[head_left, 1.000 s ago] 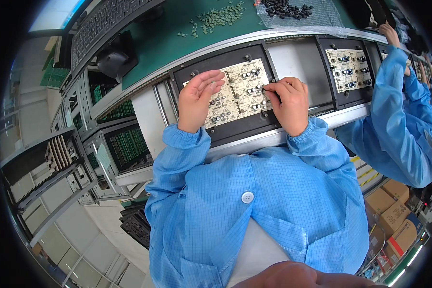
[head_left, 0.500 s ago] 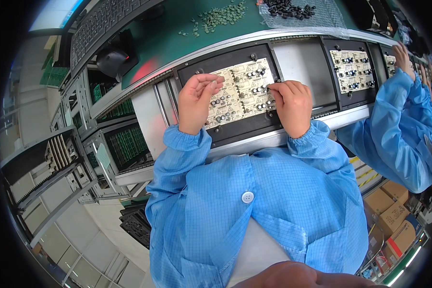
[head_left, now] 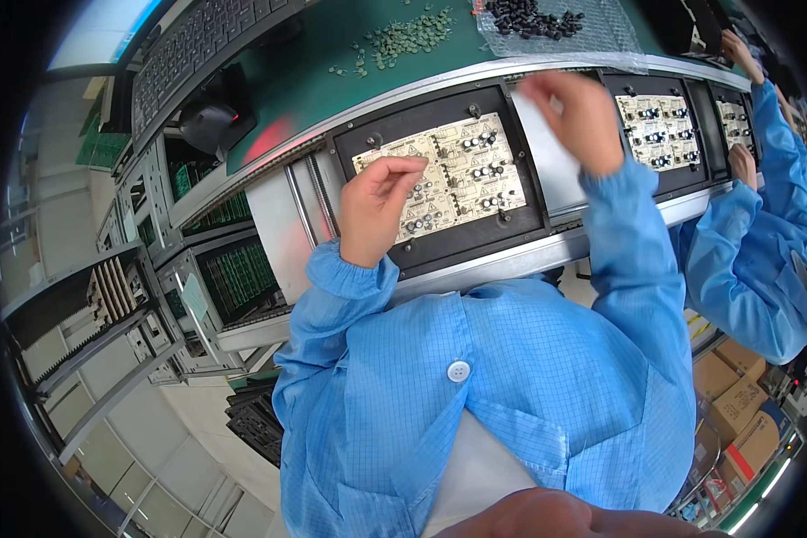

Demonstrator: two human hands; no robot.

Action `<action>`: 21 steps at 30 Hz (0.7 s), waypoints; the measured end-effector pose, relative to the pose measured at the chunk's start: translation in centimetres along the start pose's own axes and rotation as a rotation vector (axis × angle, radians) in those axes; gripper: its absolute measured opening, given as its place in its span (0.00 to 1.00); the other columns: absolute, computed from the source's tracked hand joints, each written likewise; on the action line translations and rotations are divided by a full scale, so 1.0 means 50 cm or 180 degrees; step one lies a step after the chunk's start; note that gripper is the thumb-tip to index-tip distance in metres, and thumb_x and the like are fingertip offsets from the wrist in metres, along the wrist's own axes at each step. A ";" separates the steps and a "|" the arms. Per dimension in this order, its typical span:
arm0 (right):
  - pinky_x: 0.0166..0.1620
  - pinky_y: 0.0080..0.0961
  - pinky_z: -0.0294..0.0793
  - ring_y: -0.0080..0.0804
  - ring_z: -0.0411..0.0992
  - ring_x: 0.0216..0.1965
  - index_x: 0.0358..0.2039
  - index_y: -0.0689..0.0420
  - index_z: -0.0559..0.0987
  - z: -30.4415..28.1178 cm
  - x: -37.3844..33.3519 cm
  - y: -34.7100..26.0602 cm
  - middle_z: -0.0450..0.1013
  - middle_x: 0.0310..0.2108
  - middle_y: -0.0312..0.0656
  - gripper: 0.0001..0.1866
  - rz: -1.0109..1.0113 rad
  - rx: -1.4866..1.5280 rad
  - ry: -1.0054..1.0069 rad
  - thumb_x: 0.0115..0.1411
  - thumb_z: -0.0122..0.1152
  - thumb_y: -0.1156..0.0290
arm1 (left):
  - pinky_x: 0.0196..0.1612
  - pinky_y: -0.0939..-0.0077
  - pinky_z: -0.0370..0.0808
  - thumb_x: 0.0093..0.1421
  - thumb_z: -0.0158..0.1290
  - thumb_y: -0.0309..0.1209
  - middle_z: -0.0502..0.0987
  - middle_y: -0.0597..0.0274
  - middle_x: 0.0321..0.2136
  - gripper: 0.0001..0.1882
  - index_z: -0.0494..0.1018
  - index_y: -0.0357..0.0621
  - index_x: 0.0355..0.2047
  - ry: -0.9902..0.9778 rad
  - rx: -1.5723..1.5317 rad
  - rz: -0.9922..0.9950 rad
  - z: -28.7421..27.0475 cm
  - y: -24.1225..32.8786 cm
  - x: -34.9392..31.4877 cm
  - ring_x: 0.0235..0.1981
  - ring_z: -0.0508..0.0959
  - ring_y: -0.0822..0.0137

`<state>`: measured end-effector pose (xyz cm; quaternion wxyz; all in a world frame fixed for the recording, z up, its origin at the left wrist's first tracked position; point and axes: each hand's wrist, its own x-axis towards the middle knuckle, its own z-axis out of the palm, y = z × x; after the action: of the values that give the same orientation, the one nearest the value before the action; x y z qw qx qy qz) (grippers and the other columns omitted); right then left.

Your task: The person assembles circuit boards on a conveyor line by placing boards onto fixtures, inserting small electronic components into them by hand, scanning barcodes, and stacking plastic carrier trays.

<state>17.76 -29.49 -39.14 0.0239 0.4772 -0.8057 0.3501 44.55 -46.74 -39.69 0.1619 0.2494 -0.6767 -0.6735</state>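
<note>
A cream circuit board (head_left: 464, 213) lies in a black carrier frame (head_left: 527, 202) on the rail line in front of me. Small dark cylindrical capacitors (head_left: 480, 140) stand on it in groups. My left hand (head_left: 374, 208) hovers over the board's left part with thumb and fingertips pinched together; anything between them is too small to make out. Off the board to the right, my right hand (head_left: 578, 117) is lifted above the pale gap between two carriers, near the far rail. Motion blurs its fingers, so their grip cannot be read.
Beyond the rail, small green parts (head_left: 411, 38) and black parts (head_left: 536, 18) on bubble wrap (head_left: 596, 45) lie on a green mat (head_left: 314, 85). A keyboard (head_left: 197, 45) and mouse (head_left: 208, 118) are left. Another carrier board (head_left: 659, 130) and a co-worker's sleeve (head_left: 735, 229) are right.
My right hand has left the board's right edge and moved up and right toward the far rail. The left hand has lowered slightly, still pinched. The co-worker's arms have shifted.
</note>
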 end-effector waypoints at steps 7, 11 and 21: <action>0.45 0.42 0.78 0.51 0.78 0.41 0.36 0.56 0.84 0.081 0.139 0.122 0.80 0.34 0.48 0.09 0.0724 -0.0948 0.0215 0.62 0.69 0.64 | 0.49 0.66 0.75 0.58 0.66 0.24 0.82 0.62 0.33 0.06 0.86 0.46 0.36 0.0110 0.1927 0.1141 0.011 0.024 -0.012 0.43 0.79 0.59; 0.47 0.45 0.79 0.42 0.81 0.43 0.42 0.57 0.83 0.078 0.098 0.093 0.82 0.37 0.48 0.15 0.1296 0.1493 0.0286 0.67 0.68 0.58 | 0.54 0.62 0.67 0.56 0.67 0.27 0.83 0.69 0.33 0.06 0.86 0.52 0.34 -0.0015 0.2457 0.1447 0.038 0.016 -0.040 0.46 0.79 0.61; 0.39 0.16 0.68 0.15 0.68 0.36 0.53 0.58 0.82 0.065 -0.113 0.033 0.71 0.33 0.27 0.16 0.1670 0.2882 0.0306 0.78 0.53 0.61 | 0.58 0.60 0.59 0.54 0.67 0.26 0.84 0.74 0.33 0.08 0.84 0.55 0.33 -0.0211 0.3080 0.1792 0.078 -0.012 -0.062 0.45 0.81 0.68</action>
<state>20.51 -26.66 -44.60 -0.2362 0.2053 -0.6642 0.6789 45.03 -41.76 -40.07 0.1813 0.0837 -0.9538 -0.2245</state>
